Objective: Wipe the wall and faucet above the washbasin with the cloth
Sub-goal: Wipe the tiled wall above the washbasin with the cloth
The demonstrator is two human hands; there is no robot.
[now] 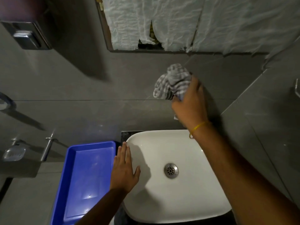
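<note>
- Two bare forearms reach in from the bottom edge; the right one wears a thin yellow band (197,128) at the wrist.
- Left hand (124,170) lies flat with fingers spread and straight, palm down on the left rim of the washbasin (191,197), gripping nothing.
- Right hand (190,103) is closed around a bunched cloth (172,82), pressing it against the wall (97,88) above the basin's far edge.
- That cloth is soft and crumpled, grey with pale stripes, and bulges out above and to the left of the fingers.
- Smooth and glossy white, the washbasin is a rounded rectangle; it holds nothing but a round metal drain (170,170) with small holes at its centre.
- Just left of the basin sits a blue plastic tray (76,184), rectangular with a raised rim, shiny and with nothing in it; the left hand's little finger lies near its right wall.
- Large matte grey tiles with thin joints cover the wall.
- High on the wall, a framed recess is covered by wrinkled, torn white sheeting (170,21).
- At the left hang a metal dispenser (27,35) and, lower, a clear soap dish (13,154) beside a metal bar (47,147).
- Where the faucet is I cannot tell.
</note>
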